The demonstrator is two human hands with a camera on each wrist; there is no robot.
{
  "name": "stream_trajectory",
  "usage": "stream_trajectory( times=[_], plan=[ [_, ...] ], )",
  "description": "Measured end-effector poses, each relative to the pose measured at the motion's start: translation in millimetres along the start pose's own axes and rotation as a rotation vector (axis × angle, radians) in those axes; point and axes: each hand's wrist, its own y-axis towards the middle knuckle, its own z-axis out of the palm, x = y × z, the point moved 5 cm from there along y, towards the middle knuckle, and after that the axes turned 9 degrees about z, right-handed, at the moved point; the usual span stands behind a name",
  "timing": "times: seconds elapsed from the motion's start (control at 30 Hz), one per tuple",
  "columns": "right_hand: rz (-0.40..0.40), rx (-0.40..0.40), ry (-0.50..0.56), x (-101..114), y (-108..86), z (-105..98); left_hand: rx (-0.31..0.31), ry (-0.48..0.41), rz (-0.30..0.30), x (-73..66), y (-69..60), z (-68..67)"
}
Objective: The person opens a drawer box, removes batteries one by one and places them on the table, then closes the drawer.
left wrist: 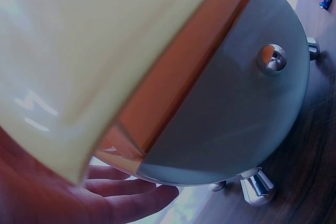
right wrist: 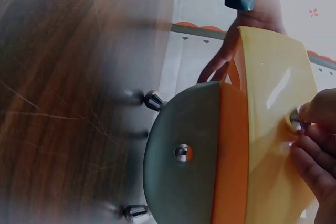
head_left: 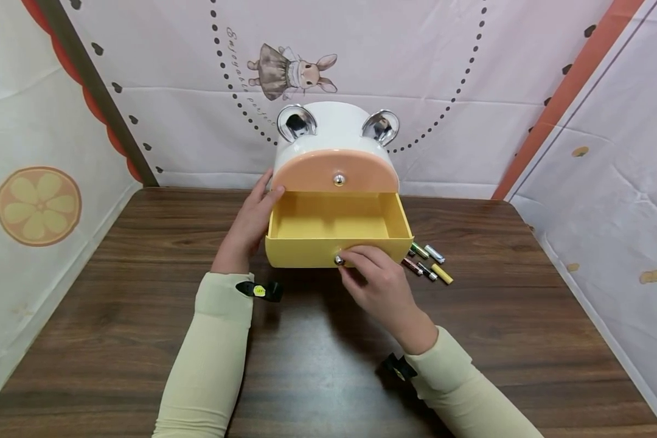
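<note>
Because right-hand fingers (head_left: 362,263) pinch only the knob (head_left: 338,260) of the yellow drawer (head_left: 301,253) jutting from the cabinet (head_left: 336,125) on the desk (head_left: 317,371), while left-hand fingers (left wrist: 137,203) lie extended along the cabinet's side, off-centre force could skew and jam the drawer.

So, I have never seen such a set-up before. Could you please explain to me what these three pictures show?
There is no machine: a person works bare-handed. The widest picture comes from a camera on the person's head, looking forward and down; the other two are taken from the left and right wrists, so things look tilted there.

On the brown table stands a rounded cabinet with its yellow drawer open. The left hand rests against the cabinet's side; the right hand pinches the silver knob with its fingers. To the right lie small cylinders that look like batteries. The wrist pictures also show a grey front panel lower down.
</note>
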Motion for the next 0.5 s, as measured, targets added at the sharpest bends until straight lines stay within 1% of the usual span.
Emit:
stream_trajectory(
  times=[0.1, 0.33, 0.4, 0.5],
  plan=[
    [-0.029, -0.027, 0.004, 2, -0.5, 3, -0.002, -0.006, -0.003, 0.6, -0.2, -0.1],
    [-0.081, -0.05, 0.013, 5, -0.6, 10, -0.003, -0.002, 0.004, -0.9, -1.3, -0.3],
    [-0.085, -0.057, 0.011, 5, -0.3, 11, 0.0, 0.004, 0.005, -1.5, -1.6, -0.2],
    [-0.067, -0.06, 0.008, 2, 0.1, 13, 0.008, 0.002, 0.005, -1.7, -1.6, 0.3]
  ],
)
